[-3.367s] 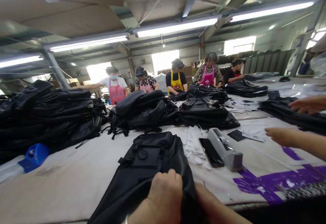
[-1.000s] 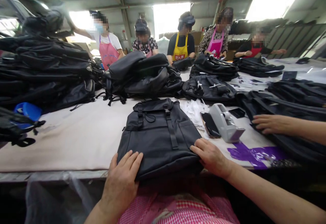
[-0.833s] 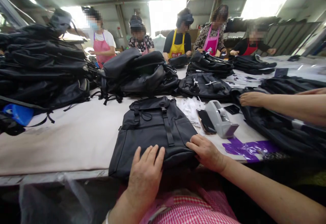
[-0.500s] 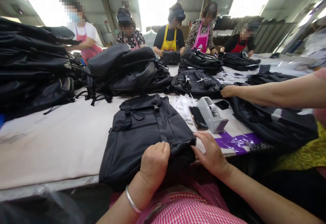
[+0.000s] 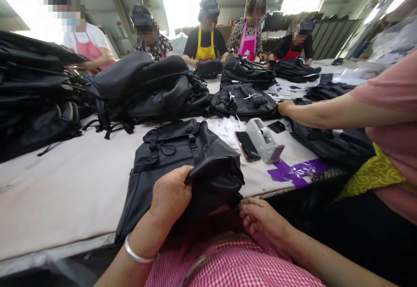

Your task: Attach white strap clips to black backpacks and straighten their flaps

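Observation:
A black backpack (image 5: 169, 161) with a buckled flap lies on the table's front edge. My left hand (image 5: 172, 193) is closed round its near side, bunching the material up into a fold. The lower right part of the bag bulges and is lifted towards me. At its near right corner my right hand (image 5: 260, 217) has its fingers curled together, fingertips against the corner. What they pinch, if anything, is too small to make out. The underside of the backpack is hidden.
Right of the bag are white scraps (image 5: 228, 130), a phone (image 5: 247, 145), a grey tape dispenser (image 5: 263, 141) and purple tape (image 5: 296, 171). Bag piles (image 5: 146, 91) stand behind and left. A co-worker's arm (image 5: 325, 113) reaches in from the right; several people work across the table.
My left hand has moved left and pulled the backpack's side up into a fold. My right hand has dropped lower and its fingers have curled in. The view has shifted right.

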{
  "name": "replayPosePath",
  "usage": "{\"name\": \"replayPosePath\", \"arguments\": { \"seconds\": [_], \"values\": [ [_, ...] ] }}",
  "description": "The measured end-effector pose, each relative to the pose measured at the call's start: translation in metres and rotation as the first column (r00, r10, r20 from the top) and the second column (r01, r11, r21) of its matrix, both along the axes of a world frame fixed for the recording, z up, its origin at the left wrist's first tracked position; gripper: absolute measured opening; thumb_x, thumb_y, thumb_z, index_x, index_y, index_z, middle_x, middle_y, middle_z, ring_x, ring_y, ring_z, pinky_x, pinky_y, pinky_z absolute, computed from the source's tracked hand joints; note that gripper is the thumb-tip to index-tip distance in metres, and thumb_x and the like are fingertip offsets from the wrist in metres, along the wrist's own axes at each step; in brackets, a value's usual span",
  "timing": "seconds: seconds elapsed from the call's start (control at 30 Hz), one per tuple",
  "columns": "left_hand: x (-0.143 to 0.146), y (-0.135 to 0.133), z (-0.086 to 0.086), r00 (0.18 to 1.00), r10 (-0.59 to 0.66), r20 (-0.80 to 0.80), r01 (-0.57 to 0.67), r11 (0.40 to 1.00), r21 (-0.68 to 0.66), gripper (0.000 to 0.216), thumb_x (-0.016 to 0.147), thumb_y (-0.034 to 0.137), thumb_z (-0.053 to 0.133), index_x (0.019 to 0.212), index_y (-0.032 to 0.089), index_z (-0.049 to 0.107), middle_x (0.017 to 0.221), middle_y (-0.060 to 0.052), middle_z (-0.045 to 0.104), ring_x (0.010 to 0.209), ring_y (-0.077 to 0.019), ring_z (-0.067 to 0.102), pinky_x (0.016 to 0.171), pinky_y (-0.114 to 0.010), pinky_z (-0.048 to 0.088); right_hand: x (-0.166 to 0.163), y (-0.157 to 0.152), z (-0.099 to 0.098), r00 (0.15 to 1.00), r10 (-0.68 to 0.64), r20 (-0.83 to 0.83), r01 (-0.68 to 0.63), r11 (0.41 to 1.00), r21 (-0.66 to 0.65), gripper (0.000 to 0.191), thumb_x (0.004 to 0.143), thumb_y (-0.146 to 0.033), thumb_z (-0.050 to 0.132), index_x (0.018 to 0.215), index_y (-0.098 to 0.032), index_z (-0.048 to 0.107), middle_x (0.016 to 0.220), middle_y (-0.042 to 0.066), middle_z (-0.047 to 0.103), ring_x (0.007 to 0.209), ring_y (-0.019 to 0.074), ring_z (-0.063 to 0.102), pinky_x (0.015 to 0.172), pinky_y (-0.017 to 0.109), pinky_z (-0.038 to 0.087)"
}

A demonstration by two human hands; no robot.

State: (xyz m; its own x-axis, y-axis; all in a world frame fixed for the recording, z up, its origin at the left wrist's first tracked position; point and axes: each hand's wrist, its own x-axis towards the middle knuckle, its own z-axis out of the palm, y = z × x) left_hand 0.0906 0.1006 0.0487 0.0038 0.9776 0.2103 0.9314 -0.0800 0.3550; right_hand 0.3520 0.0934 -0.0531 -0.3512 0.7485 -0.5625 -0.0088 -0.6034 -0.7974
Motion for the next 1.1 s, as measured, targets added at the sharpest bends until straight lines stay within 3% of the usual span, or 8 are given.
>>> {"name": "replayPosePath", "arguments": {
  "seconds": [0.23,0.5,0.63,0.77,0.83,0.93,1.0,1.1],
  "values": [
    [-0.010,0.004,0.012,0.997,0.073,0.026,-0.072,0.997,-0.042,0.017,0.088,0.027,0.052,0.093,0.026,0.068,0.080,0.001,0.070,0.071,-0.0180,0.063,0.060,-0.026,0.038,-0.007,0.008,-0.012,0.916,0.081,0.393,-0.137,0.984,0.116,0.029,0.087,-0.044,0.055,0.077,-0.017,0.050,0.067,0.002,0.063,0.042,0.0107,0.057,0.033,0.019,0.039],
    [-0.015,0.005,0.016,0.996,0.070,0.049,-0.069,0.997,-0.031,0.017,0.088,0.027,0.052,0.095,0.026,0.068,0.079,0.002,0.070,0.074,-0.0187,0.065,0.062,-0.026,0.041,-0.018,0.019,-0.010,0.952,-0.013,0.307,0.001,0.999,0.040,0.029,0.089,-0.038,0.052,0.071,-0.016,0.053,0.054,-0.001,0.059,0.035,0.0076,0.050,0.028,0.016,0.025],
    [-0.004,-0.008,-0.004,1.000,-0.010,-0.014,0.011,0.995,0.095,0.027,0.086,0.016,0.051,0.106,0.025,0.067,0.097,-0.001,0.073,0.087,-0.0209,0.068,0.073,-0.029,0.049,-0.016,0.015,-0.021,0.956,-0.044,0.289,0.052,0.998,-0.021,0.029,0.090,-0.037,0.046,0.071,-0.016,0.054,0.048,-0.003,0.054,0.034,0.0094,0.051,0.030,0.017,0.026],
    [0.012,-0.029,-0.033,0.971,-0.145,-0.191,0.194,0.944,0.268,0.041,0.079,0.002,0.046,0.112,0.018,0.064,0.106,-0.008,0.073,0.093,-0.0239,0.068,0.082,-0.036,0.053,0.003,0.017,-0.014,0.923,0.083,0.376,-0.106,0.993,0.041,0.027,0.088,-0.035,0.043,0.069,-0.018,0.053,0.047,-0.003,0.052,0.036,0.0115,0.050,0.034,0.020,0.027],
    [0.016,-0.033,-0.039,0.965,-0.153,-0.211,0.216,0.923,0.318,0.044,0.076,0.000,0.046,0.113,0.017,0.064,0.107,-0.009,0.073,0.095,-0.0246,0.068,0.084,-0.037,0.055,0.015,0.023,0.002,0.860,0.000,0.511,-0.157,0.952,0.264,0.027,0.086,-0.035,0.046,0.064,-0.020,0.050,0.046,-0.004,0.049,0.040,0.0120,0.049,0.039,0.022,0.032],
    [0.017,-0.031,-0.037,0.973,-0.141,-0.181,0.193,0.931,0.309,0.047,0.072,-0.002,0.047,0.111,0.017,0.064,0.105,-0.008,0.073,0.092,-0.0248,0.069,0.081,-0.038,0.056,0.024,0.032,0.032,0.788,-0.209,0.579,-0.250,0.751,0.611,0.033,0.088,-0.041,0.048,0.061,-0.021,0.048,0.052,-0.002,0.049,0.053,0.0137,0.051,0.053,0.027,0.038],
    [0.015,-0.028,-0.033,0.976,-0.138,-0.167,0.182,0.941,0.287,0.046,0.071,-0.002,0.047,0.110,0.017,0.064,0.104,-0.007,0.074,0.091,-0.0249,0.069,0.080,-0.038,0.057,0.019,0.034,0.048,0.752,-0.225,0.619,-0.354,0.654,0.668,0.035,0.088,-0.047,0.051,0.064,-0.021,0.049,0.058,-0.002,0.052,0.058,0.0151,0.052,0.058,0.029,0.039],
    [0.014,-0.026,-0.031,0.978,-0.134,-0.161,0.176,0.942,0.286,0.046,0.072,-0.001,0.047,0.110,0.017,0.064,0.103,-0.007,0.073,0.090,-0.0251,0.069,0.080,-0.039,0.057,0.002,0.030,0.055,0.668,-0.240,0.704,-0.431,0.646,0.630,0.033,0.078,-0.051,0.065,0.074,-0.022,0.050,0.067,-0.001,0.057,0.064,0.0180,0.055,0.061,0.031,0.041]
  ]
}}
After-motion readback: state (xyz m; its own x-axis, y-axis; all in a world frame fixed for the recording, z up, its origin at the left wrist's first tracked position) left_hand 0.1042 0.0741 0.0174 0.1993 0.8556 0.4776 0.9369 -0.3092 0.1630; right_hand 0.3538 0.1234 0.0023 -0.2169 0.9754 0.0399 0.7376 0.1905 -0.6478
